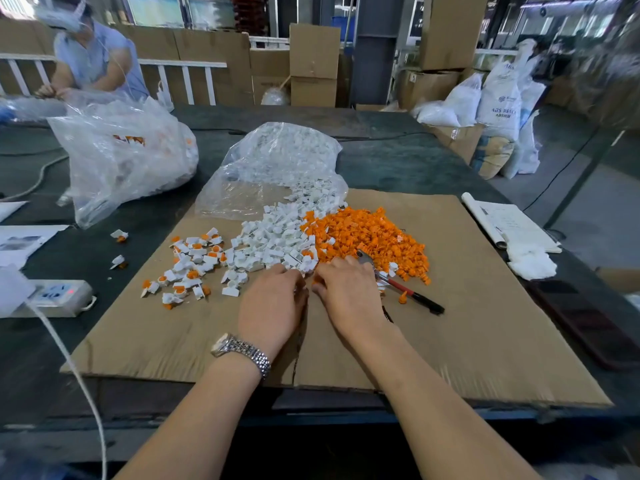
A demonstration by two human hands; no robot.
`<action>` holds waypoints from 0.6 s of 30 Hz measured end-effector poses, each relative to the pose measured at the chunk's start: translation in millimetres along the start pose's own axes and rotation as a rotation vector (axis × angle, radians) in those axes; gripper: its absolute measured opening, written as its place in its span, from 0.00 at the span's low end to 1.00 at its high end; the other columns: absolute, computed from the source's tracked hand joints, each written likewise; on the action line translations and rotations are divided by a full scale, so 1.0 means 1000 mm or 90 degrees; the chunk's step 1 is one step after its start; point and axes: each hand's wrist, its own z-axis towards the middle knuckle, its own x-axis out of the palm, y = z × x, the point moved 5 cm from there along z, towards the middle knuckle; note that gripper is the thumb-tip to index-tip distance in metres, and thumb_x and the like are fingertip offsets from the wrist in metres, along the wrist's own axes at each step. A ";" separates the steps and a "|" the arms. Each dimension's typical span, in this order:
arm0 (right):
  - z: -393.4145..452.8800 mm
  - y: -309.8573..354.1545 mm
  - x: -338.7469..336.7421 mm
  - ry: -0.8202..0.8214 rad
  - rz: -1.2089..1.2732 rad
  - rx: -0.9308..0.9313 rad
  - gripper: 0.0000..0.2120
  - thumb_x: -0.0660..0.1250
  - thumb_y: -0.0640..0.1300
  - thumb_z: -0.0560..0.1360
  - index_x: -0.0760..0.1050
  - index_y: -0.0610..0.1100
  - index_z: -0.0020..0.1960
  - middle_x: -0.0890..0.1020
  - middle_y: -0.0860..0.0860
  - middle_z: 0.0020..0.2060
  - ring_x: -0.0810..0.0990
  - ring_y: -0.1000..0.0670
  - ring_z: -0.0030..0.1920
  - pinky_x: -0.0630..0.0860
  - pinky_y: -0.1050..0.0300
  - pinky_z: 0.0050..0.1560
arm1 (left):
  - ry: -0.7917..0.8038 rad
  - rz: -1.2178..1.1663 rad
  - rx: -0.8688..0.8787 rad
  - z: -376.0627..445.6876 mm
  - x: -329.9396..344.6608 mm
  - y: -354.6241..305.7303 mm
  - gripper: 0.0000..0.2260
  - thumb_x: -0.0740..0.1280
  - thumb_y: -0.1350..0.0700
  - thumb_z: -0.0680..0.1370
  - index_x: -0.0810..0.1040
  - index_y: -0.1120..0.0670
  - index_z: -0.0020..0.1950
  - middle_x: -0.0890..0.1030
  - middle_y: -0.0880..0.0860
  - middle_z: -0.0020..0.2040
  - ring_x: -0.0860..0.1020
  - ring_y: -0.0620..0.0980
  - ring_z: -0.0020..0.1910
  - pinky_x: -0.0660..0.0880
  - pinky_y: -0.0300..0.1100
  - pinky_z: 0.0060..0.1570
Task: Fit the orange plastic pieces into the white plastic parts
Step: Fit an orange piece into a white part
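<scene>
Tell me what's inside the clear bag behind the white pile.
The clear bag holds white plastic parts, spilling from its open mouth onto the cardboard. Glare and crumpled plastic hide anything deeper.

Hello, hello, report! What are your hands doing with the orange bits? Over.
Both hands, left and right, at pile edge, fingers hidden. Orange plastic pieces heaped beside white plastic parts. Red-handled pliers lying beside right hand.

Near cardboard (450, 341) bare, open approach; white pile (273, 237), orange pile (367, 237), pliers (408, 291) block beyond hands.
</scene>
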 end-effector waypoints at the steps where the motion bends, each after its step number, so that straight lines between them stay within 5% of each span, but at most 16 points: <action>1: 0.000 0.000 0.000 -0.007 0.000 0.003 0.10 0.61 0.50 0.82 0.77 0.48 0.58 0.79 0.50 0.55 0.71 0.45 0.61 0.63 0.48 0.57 | 0.006 -0.010 -0.005 0.001 -0.001 0.002 0.08 0.68 0.51 0.81 0.82 0.53 0.55 0.79 0.51 0.51 0.78 0.52 0.51 0.73 0.44 0.47; 5: -0.004 0.000 -0.002 -0.052 0.011 -0.003 0.09 0.60 0.50 0.82 0.77 0.49 0.57 0.80 0.51 0.53 0.72 0.46 0.58 0.64 0.48 0.55 | 0.003 -0.290 -0.134 -0.001 -0.014 0.017 0.06 0.73 0.56 0.79 0.84 0.51 0.55 0.83 0.44 0.48 0.80 0.44 0.48 0.73 0.33 0.49; 10: -0.014 -0.010 -0.025 -0.110 0.428 0.081 0.07 0.70 0.45 0.79 0.83 0.47 0.55 0.83 0.52 0.49 0.78 0.53 0.51 0.74 0.58 0.55 | 0.120 -1.018 -0.425 -0.016 -0.006 0.026 0.12 0.73 0.67 0.74 0.83 0.63 0.57 0.86 0.63 0.53 0.85 0.59 0.54 0.82 0.50 0.58; 13: -0.020 -0.009 -0.040 -0.084 0.643 0.110 0.05 0.72 0.41 0.77 0.83 0.47 0.52 0.84 0.56 0.45 0.81 0.57 0.47 0.78 0.62 0.50 | 0.146 -1.117 -0.430 -0.016 -0.007 0.028 0.15 0.72 0.67 0.71 0.82 0.66 0.57 0.86 0.63 0.51 0.87 0.57 0.49 0.84 0.41 0.47; 18: -0.023 0.003 -0.061 -0.060 0.597 0.039 0.04 0.71 0.39 0.78 0.82 0.48 0.50 0.82 0.58 0.43 0.79 0.60 0.44 0.73 0.69 0.46 | 0.159 -1.148 -0.385 -0.018 -0.006 0.025 0.08 0.72 0.69 0.70 0.87 0.63 0.47 0.86 0.62 0.47 0.87 0.55 0.45 0.83 0.38 0.42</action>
